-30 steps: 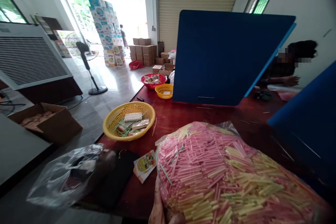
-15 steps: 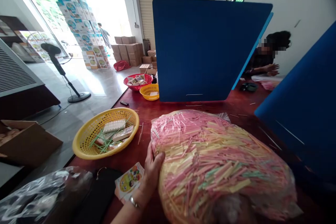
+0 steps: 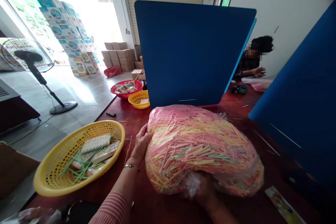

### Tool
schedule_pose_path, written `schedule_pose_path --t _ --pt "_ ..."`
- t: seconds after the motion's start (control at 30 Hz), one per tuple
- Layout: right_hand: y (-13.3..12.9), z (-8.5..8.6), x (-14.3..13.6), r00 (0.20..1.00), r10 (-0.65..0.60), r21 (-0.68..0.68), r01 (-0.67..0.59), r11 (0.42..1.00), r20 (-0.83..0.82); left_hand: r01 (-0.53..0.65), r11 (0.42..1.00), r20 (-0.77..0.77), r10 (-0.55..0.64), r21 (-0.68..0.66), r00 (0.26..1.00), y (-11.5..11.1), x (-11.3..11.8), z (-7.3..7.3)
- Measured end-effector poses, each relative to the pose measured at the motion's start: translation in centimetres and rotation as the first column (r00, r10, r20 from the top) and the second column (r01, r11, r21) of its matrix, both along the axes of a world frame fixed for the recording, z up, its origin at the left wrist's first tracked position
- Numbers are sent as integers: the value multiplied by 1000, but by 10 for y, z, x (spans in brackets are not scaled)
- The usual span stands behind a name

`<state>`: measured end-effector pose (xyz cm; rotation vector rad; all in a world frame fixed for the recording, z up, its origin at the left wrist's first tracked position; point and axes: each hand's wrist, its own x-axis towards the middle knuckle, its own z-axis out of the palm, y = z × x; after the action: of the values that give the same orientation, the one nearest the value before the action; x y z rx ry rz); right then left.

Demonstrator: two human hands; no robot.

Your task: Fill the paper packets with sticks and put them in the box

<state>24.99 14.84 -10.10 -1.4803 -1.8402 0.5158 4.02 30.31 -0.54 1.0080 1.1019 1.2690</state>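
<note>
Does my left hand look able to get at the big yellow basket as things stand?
Probably yes: your left hand rests against the bag of straws, and the big yellow basket sits to the hand's left, with only thin sticks seen lying between them.

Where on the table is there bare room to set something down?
Red tabletop shows between the forearms, this side of the bag. A smaller patch lies bordered by the small yellow basket, bag and left hand. Crowded: right of the bag, where sticks lie near the right blue panel.
</note>
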Motion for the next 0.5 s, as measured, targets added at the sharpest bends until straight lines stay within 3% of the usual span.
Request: schedule_pose_path --t 0.17,0.27,0.33,0.37,0.43,0.5 --pt "14 -1 -11 1000 28 48 -28 998 0 88 994 -51 -84 70 995 27 -2 0" --pt "20 3 -5 995 96 -6 -96 995 27 69 995 -272 -48 66 961 40 -5 1" --pt "23 6 2 991 130 -60 -130 990 6 14 989 -501 61 146 864 45 -2 6" --pt "24 7 4 989 148 -87 -148 985 -10 7 967 -599 152 255 786 44 1 10" --pt "26 8 8 982 184 -132 -188 973 -44 163 877 -722 252 452 644 39 9 19" --pt "25 10 9 979 193 -162 -202 966 -67 431 746 -806 234 507 543 29 17 26"
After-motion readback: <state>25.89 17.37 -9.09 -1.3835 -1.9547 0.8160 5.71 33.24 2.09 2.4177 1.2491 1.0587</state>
